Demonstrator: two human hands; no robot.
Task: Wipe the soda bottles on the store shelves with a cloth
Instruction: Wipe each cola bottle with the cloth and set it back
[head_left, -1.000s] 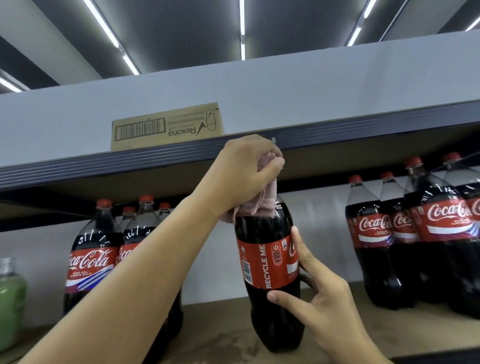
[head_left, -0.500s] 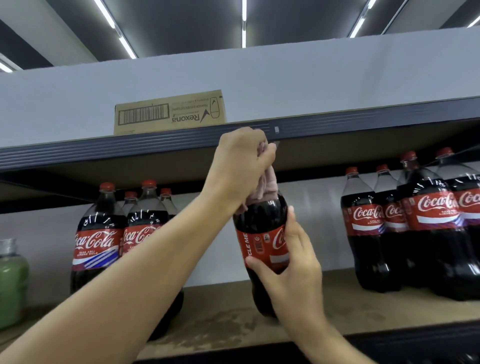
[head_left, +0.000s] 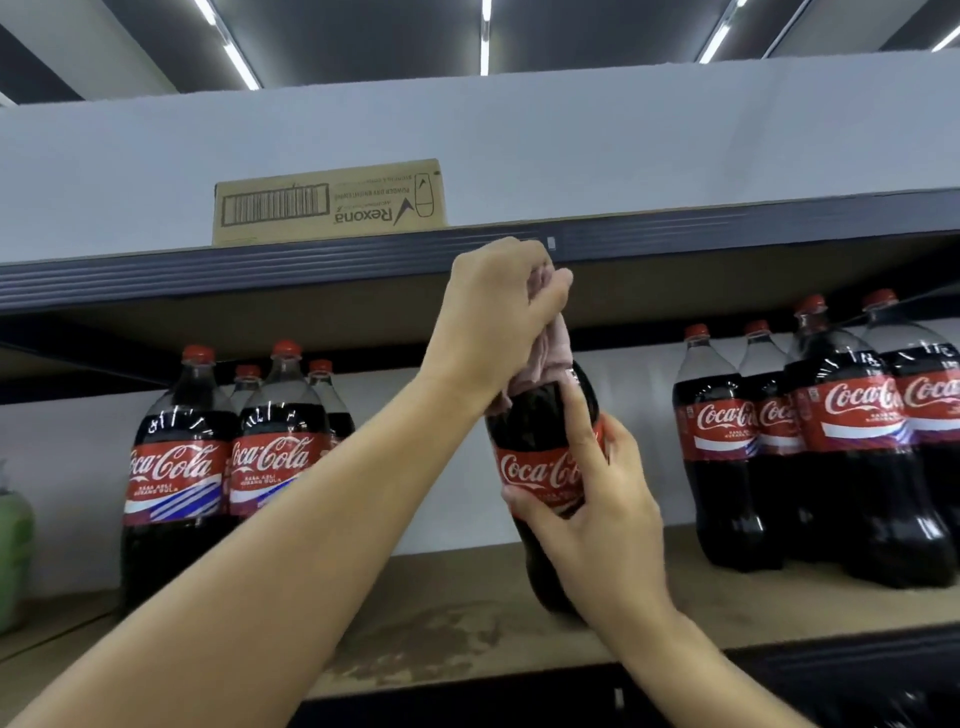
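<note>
Bottle (head_left: 540, 467) upright on shelf board (head_left: 457, 618), centre, tilted slightly | right hand (head_left: 608, 525) at 5 o'clock clamped round label, forefinger raised along shoulder | left hand (head_left: 493, 317) at 12 o'clock closed on pink cloth (head_left: 550, 353) over cap and neck | advice: hold body firm, twist cloth round neck, work downward.

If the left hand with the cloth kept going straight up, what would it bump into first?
Most likely the dark front edge of the upper shelf just above the left hand, which grips the pink cloth; depth is unclear.
</note>
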